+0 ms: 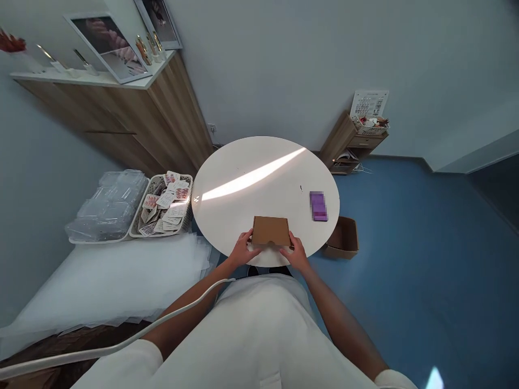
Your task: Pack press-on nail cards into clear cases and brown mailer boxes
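Observation:
A flat brown cardboard box (271, 230) lies near the front edge of the round white table (267, 162), its lid down. My left hand (243, 249) grips the box's left side, fingers along the edge and thumb at the front. On the opposite side my right hand (295, 253) holds the right edge in the same way. The box's underside is hidden. To the right on the table is a purple item (318, 206), blurred by pixelation, with a tiny dark object (301, 188) beyond it.
Left of the table stand a white basket of printed cards (165, 205) and clear plastic cases (113, 202), behind white translucent sheets (121, 275). An open cardboard bin (344, 237) is on the floor at right. A white cable (162, 320) crosses over my left arm. Cabinets line the wall.

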### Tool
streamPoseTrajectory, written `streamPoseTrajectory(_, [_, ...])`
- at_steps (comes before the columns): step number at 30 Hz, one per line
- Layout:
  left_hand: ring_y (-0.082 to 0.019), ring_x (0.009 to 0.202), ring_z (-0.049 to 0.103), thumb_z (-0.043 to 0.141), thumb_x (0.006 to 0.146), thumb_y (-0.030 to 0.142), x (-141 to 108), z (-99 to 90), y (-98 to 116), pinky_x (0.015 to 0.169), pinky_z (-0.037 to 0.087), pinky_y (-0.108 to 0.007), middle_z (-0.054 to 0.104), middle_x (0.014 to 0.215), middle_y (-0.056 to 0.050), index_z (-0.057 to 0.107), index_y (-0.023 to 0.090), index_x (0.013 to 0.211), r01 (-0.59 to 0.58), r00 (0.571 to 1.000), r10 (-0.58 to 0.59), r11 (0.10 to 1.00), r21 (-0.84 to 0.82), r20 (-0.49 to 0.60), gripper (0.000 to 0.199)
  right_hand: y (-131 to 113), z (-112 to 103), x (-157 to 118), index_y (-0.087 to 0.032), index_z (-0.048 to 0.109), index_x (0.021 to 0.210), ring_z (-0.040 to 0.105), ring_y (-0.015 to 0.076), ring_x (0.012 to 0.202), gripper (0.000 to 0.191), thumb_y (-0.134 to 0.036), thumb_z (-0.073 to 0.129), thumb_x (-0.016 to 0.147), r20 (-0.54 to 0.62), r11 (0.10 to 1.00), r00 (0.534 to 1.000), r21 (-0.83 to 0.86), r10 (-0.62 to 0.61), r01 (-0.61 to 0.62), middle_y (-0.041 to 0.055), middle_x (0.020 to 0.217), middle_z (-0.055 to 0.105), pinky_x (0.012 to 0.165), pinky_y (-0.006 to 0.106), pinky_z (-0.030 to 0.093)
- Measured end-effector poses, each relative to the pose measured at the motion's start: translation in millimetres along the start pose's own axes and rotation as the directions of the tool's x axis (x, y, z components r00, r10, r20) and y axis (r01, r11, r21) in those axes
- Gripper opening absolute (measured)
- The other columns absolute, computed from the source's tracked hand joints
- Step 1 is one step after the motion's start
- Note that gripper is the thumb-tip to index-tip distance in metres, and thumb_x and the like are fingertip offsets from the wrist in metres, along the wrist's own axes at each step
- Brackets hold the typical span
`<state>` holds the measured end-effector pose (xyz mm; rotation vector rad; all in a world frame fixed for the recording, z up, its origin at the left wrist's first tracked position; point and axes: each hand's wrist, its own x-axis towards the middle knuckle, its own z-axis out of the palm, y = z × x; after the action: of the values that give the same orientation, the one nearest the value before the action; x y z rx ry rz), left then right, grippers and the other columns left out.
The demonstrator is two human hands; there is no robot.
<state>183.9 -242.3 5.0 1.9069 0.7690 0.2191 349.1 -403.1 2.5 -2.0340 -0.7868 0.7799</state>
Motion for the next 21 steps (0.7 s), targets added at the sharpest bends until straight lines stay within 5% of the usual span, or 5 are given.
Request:
streamPoseTrajectory(7, [-0.021, 0.086, 0.052, 0.043, 0.077, 0.029, 26.4, -22.9, 24.2, 0.081, 0.040, -0.034, 0.050, 0.096, -0.009, 0.043, 0.018, 0.123, 0.027, 0.999, -0.030, 0.982, 0.186, 0.014, 0.047, -31.1, -31.8, 32.8, -0.019, 0.045, 0.124, 0.051, 0.0207, 0.090, 0.060, -0.057, 0.033, 0.079, 0.022, 0.999, 0.998, -0.010, 0.053, -0.053, 0.0068, 0.092, 0.051, 0.082, 0.033, 0.039])
streamPoseTrajectory(12, [-0.024, 0.095, 0.050, 0.043, 0.078, 0.029, 50.7, -34.1, 31.4, 0.083, 0.037, -0.033, 0.051, 0.100, -0.011, 0.047, 0.017, 0.117, 0.077, 0.994, -0.096, 0.957, 0.278, 0.056, 0.041, -51.9, -39.2, 58.7, -0.022, 0.063, 0.086, 0.051, 0.0229, 0.086, 0.052, -0.062, 0.031, 0.078, 0.017, 0.989, 0.999, -0.142, 0.035, -0.032, 0.0058, 0.076, 0.057, 0.073, 0.030, 0.038])
streamPoseTrajectory(16, [-0.026, 0.105, 0.046, 0.046, 0.076, 0.035, 65.1, -41.2, 37.0, 0.085, 0.035, -0.031, 0.048, 0.111, -0.014, 0.041, 0.013, 0.122, 0.153, 0.983, -0.175, 0.951, 0.268, 0.062, 0.052, -66.4, -43.1, 79.3, -0.021, 0.050, 0.053, 0.049, 0.0191, 0.064, 0.054, -0.065, 0.029, 0.077, 0.017, 0.981, 0.998, -0.184, 0.060, -0.056, 0.0022, 0.052, 0.045, 0.056, 0.028, 0.033])
streamPoseTrajectory(21, [-0.028, 0.112, 0.042, 0.038, 0.077, 0.051, 68.9, -47.1, 43.1, 0.087, 0.032, -0.032, 0.052, 0.114, -0.011, 0.051, 0.018, 0.107, 0.204, 0.973, -0.215, 0.971, 0.129, 0.084, 0.046, -71.3, -47.9, 92.9, -0.022, 0.036, 0.047, 0.039, 0.0135, 0.050, 0.052, -0.066, 0.031, 0.075, 0.082, 0.980, 0.988, -0.159, 0.134, -0.120, -0.0004, 0.048, 0.037, 0.048, 0.026, 0.027])
